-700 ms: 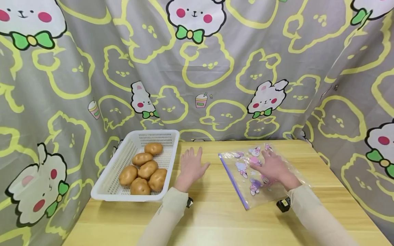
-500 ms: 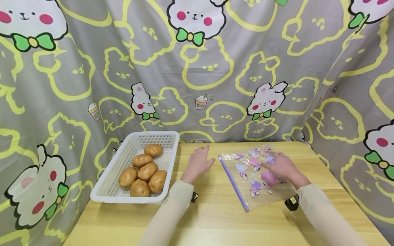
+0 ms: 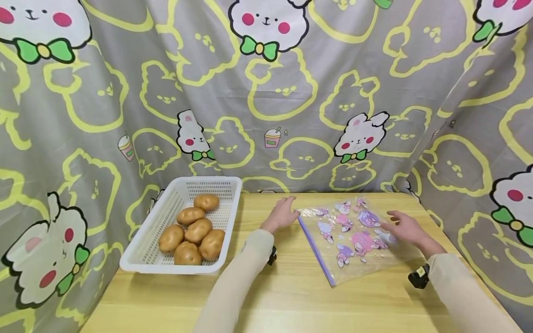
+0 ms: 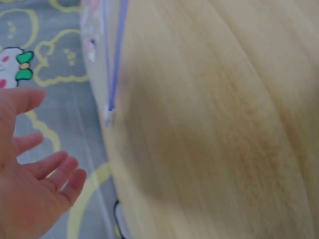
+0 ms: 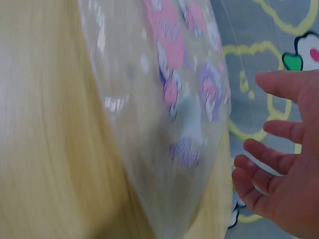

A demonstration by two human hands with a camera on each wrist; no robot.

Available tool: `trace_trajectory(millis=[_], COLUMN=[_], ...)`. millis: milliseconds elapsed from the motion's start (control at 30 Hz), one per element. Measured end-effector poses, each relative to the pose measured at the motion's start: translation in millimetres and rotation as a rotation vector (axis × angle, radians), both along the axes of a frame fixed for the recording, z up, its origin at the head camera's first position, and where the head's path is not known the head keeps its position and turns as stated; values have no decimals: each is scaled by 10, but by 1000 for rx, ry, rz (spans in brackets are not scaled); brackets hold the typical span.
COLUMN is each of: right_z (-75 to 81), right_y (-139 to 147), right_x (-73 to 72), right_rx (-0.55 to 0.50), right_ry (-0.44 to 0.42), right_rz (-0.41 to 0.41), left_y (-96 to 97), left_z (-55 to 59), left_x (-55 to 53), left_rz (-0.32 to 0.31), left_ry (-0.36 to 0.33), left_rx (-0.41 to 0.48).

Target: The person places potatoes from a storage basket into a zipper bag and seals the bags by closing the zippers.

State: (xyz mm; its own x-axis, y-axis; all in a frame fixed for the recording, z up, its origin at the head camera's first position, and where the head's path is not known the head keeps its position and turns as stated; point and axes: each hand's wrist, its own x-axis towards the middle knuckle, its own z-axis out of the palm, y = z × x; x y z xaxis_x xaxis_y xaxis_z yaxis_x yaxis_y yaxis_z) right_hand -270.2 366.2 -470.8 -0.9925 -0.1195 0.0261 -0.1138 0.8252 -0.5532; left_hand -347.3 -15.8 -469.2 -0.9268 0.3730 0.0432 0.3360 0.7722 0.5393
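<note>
A clear zip bag [image 3: 350,259] printed with pink and purple cartoon figures lies flat on the table, its purple zip edge facing left. Near the upper end of that zip hovers my left hand [image 3: 281,215], fingers relaxed and holding nothing. In the left wrist view the same left hand [image 4: 37,184] shows spread fingers apart from the bag's zip [image 4: 117,59]. My right hand [image 3: 407,229] is over the bag's right side. The right wrist view shows the right hand [image 5: 279,164] with loosely bent fingers, a gap between them and the bag [image 5: 164,124].
A white plastic basket [image 3: 143,252] with several potatoes [image 3: 198,230] stands on the left of the wooden table [image 3: 287,300]. A grey curtain [image 3: 233,92] with cartoon prints hangs behind the table and along both sides.
My left hand has moved right, from beside the basket to the bag's zip edge. My right hand has shifted right, from above the bag's middle to its right side. The bag stays put.
</note>
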Motion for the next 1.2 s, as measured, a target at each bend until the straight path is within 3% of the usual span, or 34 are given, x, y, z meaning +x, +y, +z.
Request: trace_trajectory(millis=[267,500,767,1000,1200], right_z=[-136,-241,-311,-371,-417], right_y=[210,284,256,271,293], right_x=[22,17,-2,-16,-41], right_rx=[-94,-98,-53,29,10], right_ry=[-60,-69,-23,23,30], right_rz=[11,8,26,33,18], left_y=[15,32,22,91,137], left_z=[-134,-301,-376,-382,-382], left_x=[-124,-180,-229,-244,-245], left_rz=[7,8,25,-14,-5], left_ry=[-86,-127,-117,-72,-62], left_rx=[141,161,128,143,113])
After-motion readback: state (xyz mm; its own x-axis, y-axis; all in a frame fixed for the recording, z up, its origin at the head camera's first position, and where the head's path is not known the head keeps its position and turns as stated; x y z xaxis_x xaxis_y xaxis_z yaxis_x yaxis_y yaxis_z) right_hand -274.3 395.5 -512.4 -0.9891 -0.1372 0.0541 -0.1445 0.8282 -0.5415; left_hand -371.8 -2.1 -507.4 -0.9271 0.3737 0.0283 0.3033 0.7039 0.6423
